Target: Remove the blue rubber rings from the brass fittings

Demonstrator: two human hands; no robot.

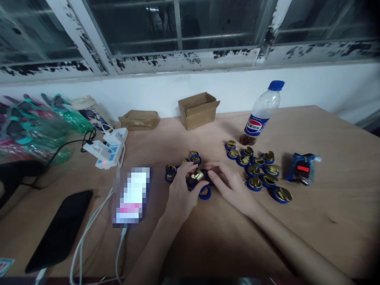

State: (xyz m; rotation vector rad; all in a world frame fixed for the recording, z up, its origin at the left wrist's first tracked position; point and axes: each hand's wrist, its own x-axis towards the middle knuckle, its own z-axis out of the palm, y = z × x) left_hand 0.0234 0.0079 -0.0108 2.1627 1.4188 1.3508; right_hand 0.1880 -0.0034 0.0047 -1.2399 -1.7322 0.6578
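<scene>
My left hand (181,190) pinches a small brass part with a blue ring (197,175) between thumb and fingers, over a loose blue ring (205,193) on the wooden table (326,221). My right hand (230,184) lies beside it with fingers stretched toward the same brass part, fingertips touching or nearly touching it. Several more blue-and-brass parts sit just behind my left hand (171,172). A larger group of the same parts (258,170) lies right of my right hand.
A cola bottle with a blue cap (263,111) stands behind the parts. An open cardboard box (197,110), a flattened one (139,119), a power strip (108,148), two phones with cables (61,229), a blue packet (303,169) and plastic bags at left (32,126).
</scene>
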